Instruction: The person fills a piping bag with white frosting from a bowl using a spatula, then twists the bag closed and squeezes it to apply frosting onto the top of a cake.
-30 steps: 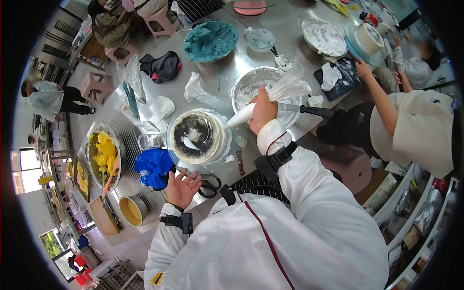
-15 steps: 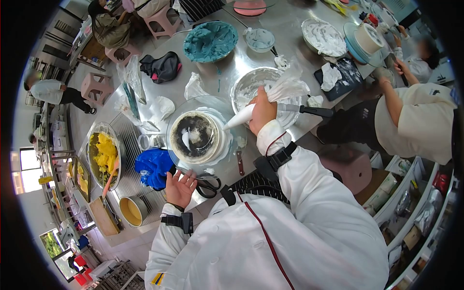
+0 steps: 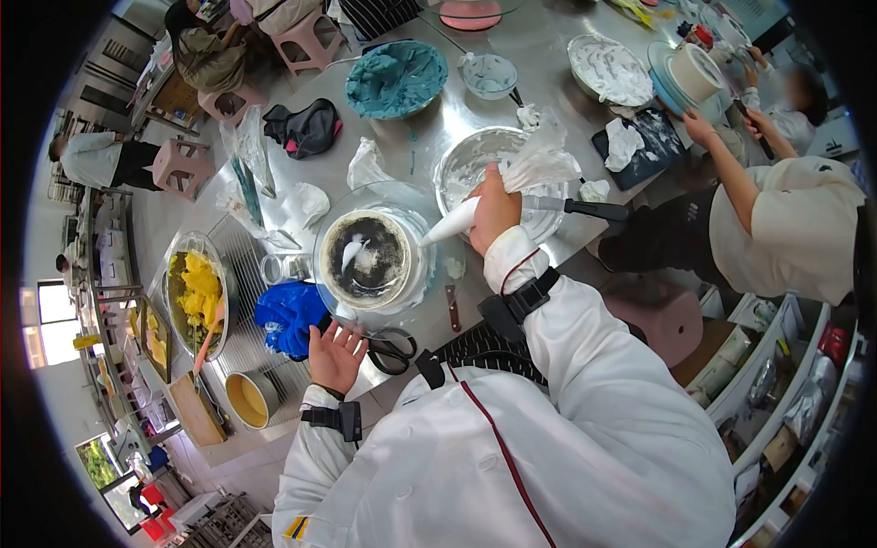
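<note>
My right hand (image 3: 496, 212) grips a piping bag (image 3: 452, 222) full of white cream, its tip at the right side of a round cake or cake form (image 3: 370, 290). That round has a dark, mottled top with a white streak and a pale rim and side. It sits on a clear glass turntable (image 3: 327, 212) with white cream smeared on it. My left hand (image 3: 337, 357) is open, palm up, fingers by the turntable's front edge. Beside it are black-handled scissors (image 3: 393, 356) and a blue plastic bag (image 3: 290, 315).
Behind my right hand stands a bowl of white cream (image 3: 457, 151) with a black-handled spatula (image 3: 594, 210) across it. A teal cream bowl (image 3: 397, 78) is at the back, a yellow one (image 3: 199, 283) at left. A small knife (image 3: 453, 309) lies near the front edge. A co-worker (image 3: 786, 228) stands at right.
The white streak on the round's top has turned slightly with the turntable. My hands stay nearly in place. At right, the co-worker's hand has moved up to another turntable; a person at far left has shifted.
</note>
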Motion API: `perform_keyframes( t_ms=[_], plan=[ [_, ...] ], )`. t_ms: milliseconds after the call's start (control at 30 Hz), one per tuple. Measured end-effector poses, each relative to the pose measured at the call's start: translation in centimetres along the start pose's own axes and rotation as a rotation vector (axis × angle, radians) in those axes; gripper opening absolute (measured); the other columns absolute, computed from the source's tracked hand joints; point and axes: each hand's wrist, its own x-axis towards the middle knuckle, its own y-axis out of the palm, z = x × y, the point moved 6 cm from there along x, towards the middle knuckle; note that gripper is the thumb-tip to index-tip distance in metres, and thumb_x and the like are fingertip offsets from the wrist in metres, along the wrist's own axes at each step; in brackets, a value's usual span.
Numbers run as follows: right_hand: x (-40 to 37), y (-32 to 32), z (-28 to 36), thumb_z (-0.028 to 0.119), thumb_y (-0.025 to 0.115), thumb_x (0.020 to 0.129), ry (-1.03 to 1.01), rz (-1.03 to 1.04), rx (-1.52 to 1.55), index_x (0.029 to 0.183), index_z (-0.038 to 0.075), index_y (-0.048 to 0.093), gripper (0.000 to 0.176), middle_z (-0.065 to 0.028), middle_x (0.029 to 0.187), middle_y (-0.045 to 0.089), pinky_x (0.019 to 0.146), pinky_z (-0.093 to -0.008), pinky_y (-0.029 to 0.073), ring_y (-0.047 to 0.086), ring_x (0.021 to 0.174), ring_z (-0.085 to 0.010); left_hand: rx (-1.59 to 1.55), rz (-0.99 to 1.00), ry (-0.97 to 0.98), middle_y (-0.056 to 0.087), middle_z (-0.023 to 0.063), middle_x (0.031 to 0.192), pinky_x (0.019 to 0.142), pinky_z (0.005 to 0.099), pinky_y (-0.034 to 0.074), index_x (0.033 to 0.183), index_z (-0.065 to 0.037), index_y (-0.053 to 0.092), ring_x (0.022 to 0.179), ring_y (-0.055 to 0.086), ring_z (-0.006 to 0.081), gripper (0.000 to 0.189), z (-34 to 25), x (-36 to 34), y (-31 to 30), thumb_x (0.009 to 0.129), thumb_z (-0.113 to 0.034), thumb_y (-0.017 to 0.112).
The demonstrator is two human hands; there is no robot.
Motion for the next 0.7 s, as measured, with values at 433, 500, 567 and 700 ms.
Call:
perform_keyframes(
  t_ms=[433, 500, 567, 700],
  plan=[
    [-0.6, 0.1, 0.4, 0.033, 0.053, 0.095, 0.014, -0.007, -0.023, 0.086, 0.003, 0.052, 0.032, -0.0070, 0.069, 0.053, 0.059, -0.0397, 0.045, 0.053, 0.062, -0.0200, 0.093, 0.066, -0.159, 0.054, 0.0178, 0.128, 0.093, 0.0469, 0.047, 0.122, -0.008, 0.042, 0.113, 0.056, 0.0325, 0.056, 1.0, -1.0, 1.4, 0.096, -0.057, 0.042],
    [-0.7, 0.1, 0.4, 0.033, 0.053, 0.095, 0.015, -0.005, -0.026, 0.087, 0.003, 0.052, 0.031, -0.0068, 0.069, 0.053, 0.059, -0.0397, 0.045, 0.053, 0.062, -0.0199, 0.076, 0.065, -0.134, 0.054, 0.0183, 0.128, 0.092, 0.0464, 0.047, 0.122, -0.007, 0.042, 0.112, 0.056, 0.0326, 0.055, 1.1, -0.4, 0.5, 0.096, -0.056, 0.042],
    [-0.8, 0.2, 0.5, 0.032, 0.052, 0.096, -0.001, -0.011, -0.016, 0.088, 0.003, 0.052, 0.030, -0.0068, 0.069, 0.053, 0.059, -0.0400, 0.045, 0.053, 0.062, -0.0200, 0.028, 0.016, 0.006, 0.053, 0.0186, 0.130, 0.092, 0.0450, 0.048, 0.122, -0.007, 0.041, 0.114, 0.055, 0.0330, 0.055, 0.5, 0.2, -0.6, 0.096, -0.056, 0.042],
    [-0.7, 0.0, 0.4, 0.032, 0.051, 0.096, -0.010, 0.015, -0.040, 0.090, 0.003, 0.052, 0.030, -0.0070, 0.069, 0.053, 0.059, -0.0402, 0.045, 0.053, 0.062, -0.0203, 0.046, 0.050, -0.044, 0.053, 0.0193, 0.130, 0.092, 0.0439, 0.048, 0.124, -0.007, 0.040, 0.116, 0.054, 0.0326, 0.056, 0.7, -0.3, 0.0, 0.096, -0.055, 0.043]
  ],
)
